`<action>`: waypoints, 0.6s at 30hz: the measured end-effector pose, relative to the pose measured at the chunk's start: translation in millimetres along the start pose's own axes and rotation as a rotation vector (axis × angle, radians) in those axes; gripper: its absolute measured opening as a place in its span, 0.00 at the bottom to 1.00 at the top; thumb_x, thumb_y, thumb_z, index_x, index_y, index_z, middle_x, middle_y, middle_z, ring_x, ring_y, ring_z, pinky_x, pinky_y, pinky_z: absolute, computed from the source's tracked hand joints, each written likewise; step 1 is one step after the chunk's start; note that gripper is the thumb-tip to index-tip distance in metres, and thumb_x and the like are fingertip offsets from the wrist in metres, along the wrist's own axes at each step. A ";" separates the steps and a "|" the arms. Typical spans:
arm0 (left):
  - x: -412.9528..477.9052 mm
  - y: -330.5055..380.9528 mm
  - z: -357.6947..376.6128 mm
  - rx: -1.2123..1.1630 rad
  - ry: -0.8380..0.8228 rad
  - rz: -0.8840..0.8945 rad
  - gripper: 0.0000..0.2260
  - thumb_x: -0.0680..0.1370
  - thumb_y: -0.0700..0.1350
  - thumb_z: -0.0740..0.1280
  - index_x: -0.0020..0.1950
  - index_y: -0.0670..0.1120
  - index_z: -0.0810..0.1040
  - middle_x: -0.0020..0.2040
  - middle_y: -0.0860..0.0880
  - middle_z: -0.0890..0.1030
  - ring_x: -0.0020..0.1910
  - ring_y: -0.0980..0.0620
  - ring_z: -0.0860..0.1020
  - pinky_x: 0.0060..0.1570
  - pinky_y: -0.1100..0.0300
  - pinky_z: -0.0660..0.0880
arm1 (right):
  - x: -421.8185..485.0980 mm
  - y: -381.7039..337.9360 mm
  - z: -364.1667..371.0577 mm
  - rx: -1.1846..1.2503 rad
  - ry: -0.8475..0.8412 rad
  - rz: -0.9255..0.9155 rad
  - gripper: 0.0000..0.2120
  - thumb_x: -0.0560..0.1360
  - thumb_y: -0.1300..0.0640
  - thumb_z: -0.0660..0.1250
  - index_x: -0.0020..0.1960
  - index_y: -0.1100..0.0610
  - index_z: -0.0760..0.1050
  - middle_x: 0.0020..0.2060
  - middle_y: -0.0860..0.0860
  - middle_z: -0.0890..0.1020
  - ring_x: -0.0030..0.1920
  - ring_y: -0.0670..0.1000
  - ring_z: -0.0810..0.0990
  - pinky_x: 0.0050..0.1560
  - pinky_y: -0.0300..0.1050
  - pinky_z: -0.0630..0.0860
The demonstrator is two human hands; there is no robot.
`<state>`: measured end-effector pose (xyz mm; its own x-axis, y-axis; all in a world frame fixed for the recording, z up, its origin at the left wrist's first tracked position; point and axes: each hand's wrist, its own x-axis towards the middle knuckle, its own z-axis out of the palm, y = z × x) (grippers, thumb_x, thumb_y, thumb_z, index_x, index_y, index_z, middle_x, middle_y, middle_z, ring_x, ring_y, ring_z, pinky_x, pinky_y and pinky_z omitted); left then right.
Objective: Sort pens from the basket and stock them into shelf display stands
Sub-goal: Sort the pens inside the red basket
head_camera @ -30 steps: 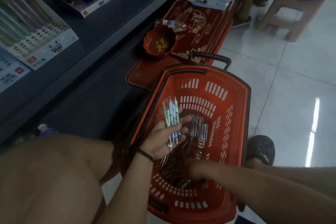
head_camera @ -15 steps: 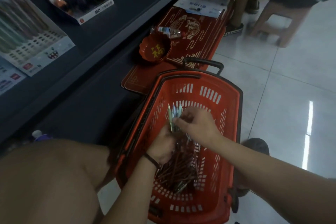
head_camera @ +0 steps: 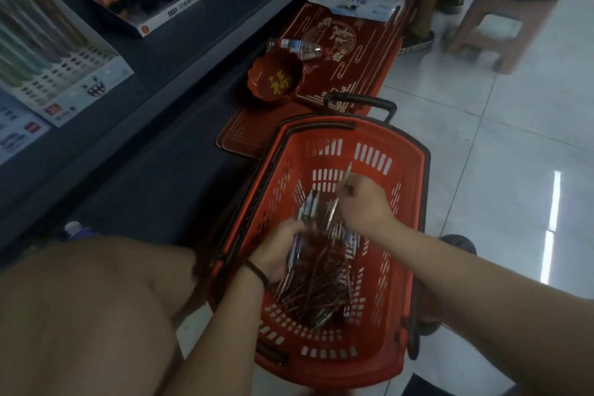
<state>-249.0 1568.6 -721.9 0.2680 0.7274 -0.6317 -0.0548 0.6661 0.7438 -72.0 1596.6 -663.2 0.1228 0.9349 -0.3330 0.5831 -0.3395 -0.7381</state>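
Centre frame, lower half: red slotted plastic shopping basket (head_camera: pixel 408 283) on pale tiled floor, loose dark pens (head_camera: pixel 316 289) heaped inside. Left hand (head_camera: pixel 278 251) fingers wrapped round bundle of pastel pens (head_camera: pixel 305 219). Right hand (head_camera: pixel 364 202) pinches single green-tipped pen (head_camera: pixel 345 175) above heap.

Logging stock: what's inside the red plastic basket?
A loose pile of dark pens on the red plastic basket floor. Left hand and right hand cover part of it.
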 end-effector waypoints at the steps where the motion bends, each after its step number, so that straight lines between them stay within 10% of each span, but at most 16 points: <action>1: 5.1 -2.8 -3.5 -0.014 0.055 -0.042 0.15 0.77 0.43 0.63 0.61 0.42 0.80 0.40 0.44 0.82 0.34 0.47 0.77 0.29 0.60 0.71 | 3.8 4.6 1.3 -0.122 -0.041 0.002 0.11 0.85 0.59 0.60 0.46 0.60 0.76 0.41 0.56 0.83 0.38 0.54 0.84 0.33 0.40 0.78; 9: 36.8 -35.4 -22.4 0.561 0.146 -0.093 0.15 0.75 0.44 0.59 0.58 0.51 0.80 0.48 0.44 0.85 0.47 0.45 0.83 0.50 0.46 0.81 | -5.4 52.8 51.6 -0.621 -0.592 0.063 0.10 0.80 0.59 0.66 0.55 0.63 0.83 0.46 0.55 0.85 0.53 0.57 0.86 0.47 0.43 0.80; 13: 86.6 -71.1 -48.7 0.719 0.133 -0.101 0.13 0.75 0.52 0.64 0.57 0.53 0.80 0.46 0.46 0.86 0.46 0.43 0.85 0.49 0.39 0.82 | -4.0 44.5 28.4 -0.485 -0.466 0.034 0.11 0.82 0.56 0.65 0.57 0.62 0.80 0.45 0.54 0.80 0.51 0.58 0.83 0.48 0.42 0.74; 18: 88.8 -44.2 -7.7 0.747 0.129 -0.115 0.14 0.80 0.36 0.59 0.64 0.42 0.72 0.46 0.45 0.80 0.38 0.49 0.83 0.31 0.59 0.78 | 26.7 16.3 -45.5 -0.401 0.069 -0.124 0.09 0.82 0.55 0.61 0.52 0.55 0.80 0.43 0.53 0.84 0.40 0.56 0.85 0.41 0.55 0.86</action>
<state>-230.2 1605.0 -812.5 0.1156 0.7046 -0.7002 0.6435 0.4839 0.5931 -22.7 1620.8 -657.4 0.0777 0.9755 -0.2059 0.8616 -0.1696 -0.4784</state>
